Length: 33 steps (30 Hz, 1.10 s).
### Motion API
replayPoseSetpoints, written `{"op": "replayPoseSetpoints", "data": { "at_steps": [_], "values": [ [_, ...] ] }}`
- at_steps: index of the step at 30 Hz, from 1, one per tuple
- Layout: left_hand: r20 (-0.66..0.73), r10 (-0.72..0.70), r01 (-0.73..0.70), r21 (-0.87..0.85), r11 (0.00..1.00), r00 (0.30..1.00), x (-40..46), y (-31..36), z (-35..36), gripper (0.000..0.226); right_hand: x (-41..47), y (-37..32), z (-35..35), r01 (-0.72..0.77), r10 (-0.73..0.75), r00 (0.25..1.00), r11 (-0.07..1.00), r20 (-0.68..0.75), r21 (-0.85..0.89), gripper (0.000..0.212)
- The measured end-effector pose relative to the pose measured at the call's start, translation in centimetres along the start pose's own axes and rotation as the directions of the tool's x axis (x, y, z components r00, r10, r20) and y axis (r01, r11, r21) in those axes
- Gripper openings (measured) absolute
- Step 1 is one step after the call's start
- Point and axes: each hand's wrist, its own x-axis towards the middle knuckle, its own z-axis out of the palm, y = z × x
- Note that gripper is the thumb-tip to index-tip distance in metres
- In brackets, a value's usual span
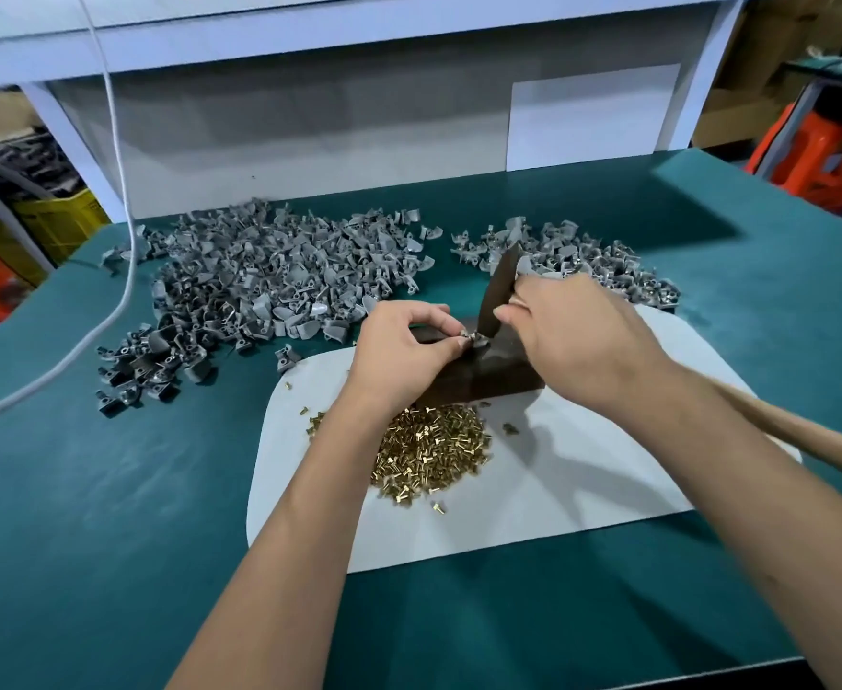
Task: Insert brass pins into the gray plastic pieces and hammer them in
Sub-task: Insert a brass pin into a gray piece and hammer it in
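clearly midway: the left hand pinches one gray piece on the dark block, the right hand grips the hammer over it. big gray piles and loose brass pins remain.

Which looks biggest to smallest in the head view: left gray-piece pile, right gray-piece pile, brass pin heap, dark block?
1. Left gray-piece pile, clearly largest.
2. Right gray-piece pile, partly hidden by the right hand.
3. Brass pin heap and dark block look similar; the hands cover part of the block, so no ranking.
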Motion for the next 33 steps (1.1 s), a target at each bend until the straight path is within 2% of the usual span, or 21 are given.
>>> {"op": "replayPoseSetpoints", "data": {
  "at_steps": [3,6,8,11,16,18,20,22,24,26,30,33],
  "values": [
    [-0.003,0.002,-0.002,0.024,1.000,1.000,0.1,0.0,0.1,0.013,0.4,1.7,-0.9,0.028,-0.031,0.998,0.998,-0.047,-0.049,0.024],
    [0.002,0.032,-0.032,0.064,0.997,0.999,0.1,0.0,0.2,0.015,0.1,3.9,-1.0,-0.053,0.057,0.996,0.997,-0.063,0.063,0.024],
    [0.014,0.033,-0.034,0.068,0.997,0.999,0.0,0.0,0.2,0.011,-0.2,5.5,-1.0,-0.141,0.143,0.990,0.984,-0.011,0.107,0.024],
    [0.024,0.021,-0.022,0.058,0.998,0.999,0.0,0.1,0.3,0.007,-1.0,6.9,-0.9,-0.214,0.212,0.977,0.973,0.036,0.082,0.019],
    [0.045,0.012,-0.012,-0.001,1.000,0.999,-0.1,0.3,0.4,0.009,-1.5,7.0,-0.2,-0.189,0.183,0.957,0.982,0.226,0.003,0.011],
    [0.043,0.016,-0.016,-0.011,1.000,0.999,-0.1,0.3,0.4,0.010,-1.2,6.7,-0.5,-0.194,0.197,0.952,0.980,0.235,-0.036,0.011],
    [0.043,0.013,-0.012,-0.026,1.000,0.999,-0.2,0.5,0.5,0.011,-0.7,6.0,-0.7,-0.140,0.146,0.986,0.987,0.077,-0.082,0.005],
    [0.043,-0.006,0.010,-0.081,0.997,0.999,-0.3,0.7,0.5,0.014,-0.3,4.4,-0.6,0.002,-0.003,0.997,1.000,-0.079,-0.013,0.021],
    [0.045,-0.033,0.040,-0.175,0.984,0.998,-0.4,0.8,0.5,0.019,0.0,2.4,-0.3,0.176,-0.173,0.984,0.983,-0.044,0.051,0.028],
    [0.049,-0.046,0.056,-0.234,0.971,0.998,-0.3,0.8,0.4,0.022,0.5,1.3,0.2,0.266,-0.269,0.963,0.961,0.033,0.075,0.032],
    [0.034,-0.043,0.050,-0.226,0.973,0.999,-0.1,0.5,0.1,0.018,1.6,1.2,0.7,0.345,-0.342,0.938,0.934,-0.055,0.096,0.019],
    [-0.097,-0.031,0.017,-0.142,0.990,0.995,0.5,0.1,-0.5,0.018,2.3,2.1,0.7,0.298,-0.293,0.953,0.953,-0.078,0.056,0.018]
  ]
}}
